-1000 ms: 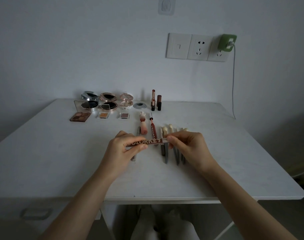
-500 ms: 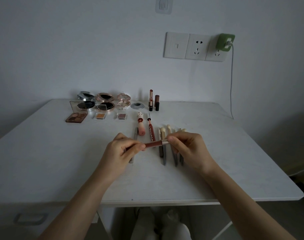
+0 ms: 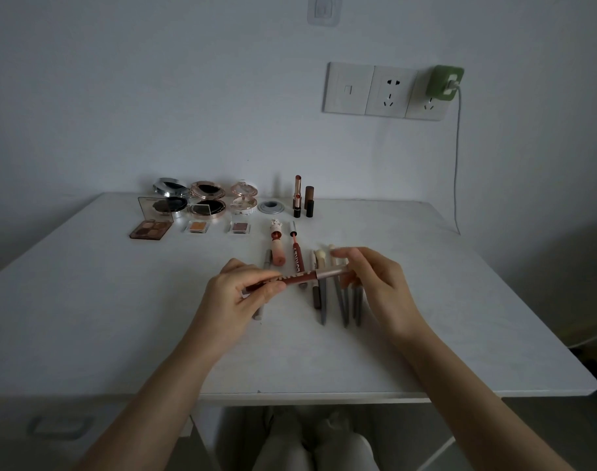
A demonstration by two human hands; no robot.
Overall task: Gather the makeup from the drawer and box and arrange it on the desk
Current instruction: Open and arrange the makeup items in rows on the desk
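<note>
A brown lip pencil is pinched at either end by the left hand and right hand above the desk, just nearer than the laid-out brushes, judged pending placement in that row, compacts lying farthest.

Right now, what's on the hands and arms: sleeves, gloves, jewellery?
Nothing visible. The left hand and right hand are bare: no gloves, rings, watch or bracelets. Both forearms are uncovered up to the frame edge, with no sleeve in view.
</note>
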